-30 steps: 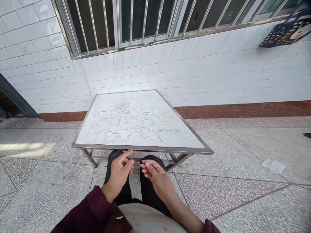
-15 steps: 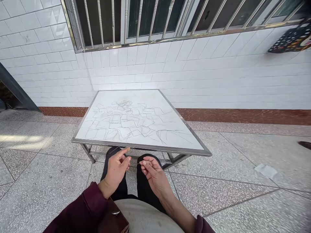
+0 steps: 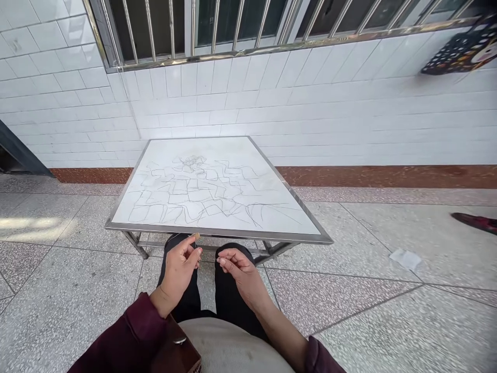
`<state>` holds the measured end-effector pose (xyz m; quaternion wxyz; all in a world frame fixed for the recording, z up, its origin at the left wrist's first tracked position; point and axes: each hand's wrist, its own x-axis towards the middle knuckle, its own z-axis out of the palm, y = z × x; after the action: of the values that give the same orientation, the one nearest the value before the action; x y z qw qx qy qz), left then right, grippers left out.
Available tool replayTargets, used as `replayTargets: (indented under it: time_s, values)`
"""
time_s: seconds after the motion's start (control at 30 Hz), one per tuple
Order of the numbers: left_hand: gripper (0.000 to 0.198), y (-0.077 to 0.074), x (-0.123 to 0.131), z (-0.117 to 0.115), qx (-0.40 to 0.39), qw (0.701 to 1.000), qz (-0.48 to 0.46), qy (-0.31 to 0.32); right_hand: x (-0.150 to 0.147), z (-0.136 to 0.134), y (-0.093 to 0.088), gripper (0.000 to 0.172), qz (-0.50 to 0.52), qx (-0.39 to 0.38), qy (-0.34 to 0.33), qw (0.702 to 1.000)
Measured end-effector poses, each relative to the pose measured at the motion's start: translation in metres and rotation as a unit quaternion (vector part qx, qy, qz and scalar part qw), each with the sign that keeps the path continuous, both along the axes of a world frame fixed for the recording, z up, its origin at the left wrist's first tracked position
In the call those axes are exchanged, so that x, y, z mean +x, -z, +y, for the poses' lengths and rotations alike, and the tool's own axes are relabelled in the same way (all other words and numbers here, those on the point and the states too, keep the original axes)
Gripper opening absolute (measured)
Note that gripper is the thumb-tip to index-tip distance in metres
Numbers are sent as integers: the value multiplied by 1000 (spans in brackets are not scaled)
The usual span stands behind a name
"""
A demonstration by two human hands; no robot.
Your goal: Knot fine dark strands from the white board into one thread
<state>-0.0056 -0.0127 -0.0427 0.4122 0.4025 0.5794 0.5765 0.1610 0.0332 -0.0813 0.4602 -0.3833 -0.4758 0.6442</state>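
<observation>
- left hand (image 3: pixel 177 270) sits low over the lap, thumb and forefinger pinched together at the tips, other fingers curled in. can't tell if anything is in that pinch, it'd be too thin to see
- right hand (image 3: pixel 239 272) is just beside it, not touching, palm half up, fingers curled in and thumb pressed to the forefinger. same deal, whatever's between them doesn't show
- both hands hover above the knees (image 3: pixel 229 259) in black trousers, right below the front edge of the counter (image 3: pixel 217 230)
- counter is a low square thing with a metal frame and a white top covered in scribbled pen lines, standing on a speckled floor (image 3: pixel 70 290) up near a white tiled wall (image 3: pixel 310 119)
- maroon sleeve (image 3: pixel 128 336) on the left arm, and a brown thing (image 3: pixel 174 357) with a metal bit rests in the lap beside it
- scrap of paper (image 3: pixel 406 258) lies on the floor well off to the right, a dark shoe (image 3: pixel 476 221) further out
- barred window (image 3: pixel 217 23) up top, dotted black bag (image 3: pixel 460 49) hanging at the far right
</observation>
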Motion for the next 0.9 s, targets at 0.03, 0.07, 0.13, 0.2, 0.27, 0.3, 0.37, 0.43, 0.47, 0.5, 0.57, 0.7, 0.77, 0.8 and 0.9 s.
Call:
replayTargets:
  time_s: [0.03,0.07,0.13,0.2,0.27,0.3,0.37,0.43,0.47,0.5,0.57,0.7,0.77,0.8,0.9]
  values:
    - [43,0,0,2,-3,1000,-14,-4,0,4,0,24,-11,10,-6,1000]
    - [45,0,-1,5,-7,999,-32,-6,-1,9,-1,26,-17,14,-10,1000]
    - [49,0,-3,13,-13,997,-73,-10,-5,20,-4,30,-18,8,-12,1000]
    - [52,1,-5,25,-14,993,-114,-19,-10,32,-8,34,-10,-7,-15,1000]
    - [54,4,-8,40,-9,988,-148,-33,-16,46,-12,36,2,-18,-20,1000]
    - [54,5,-9,49,-6,986,-160,-41,-19,53,-14,36,9,-21,-25,999]
    - [54,8,-12,66,-1,983,-176,-52,-25,67,-15,35,22,-27,-31,999]
    - [55,11,-13,78,4,982,-182,-57,-31,83,-13,35,24,-41,-32,998]
    - [56,12,-13,81,6,981,-187,-58,-33,90,-11,34,20,-50,-29,998]
    - [58,14,-12,81,8,980,-189,-58,-35,98,-8,32,13,-59,-26,998]
    - [58,21,-10,74,14,983,-174,-51,-36,111,-1,25,-4,-72,-17,997]
    - [45,52,-2,46,2,999,-35,33,-35,129,13,11,-41,-90,-2,995]
    - [35,74,-3,35,2,991,88,97,-33,133,19,6,-60,-97,-1,993]
    - [32,85,-5,32,21,979,167,116,-33,135,21,5,-69,-100,-1,993]
    - [29,114,-18,28,67,942,305,127,-32,138,28,5,-92,-99,3,991]
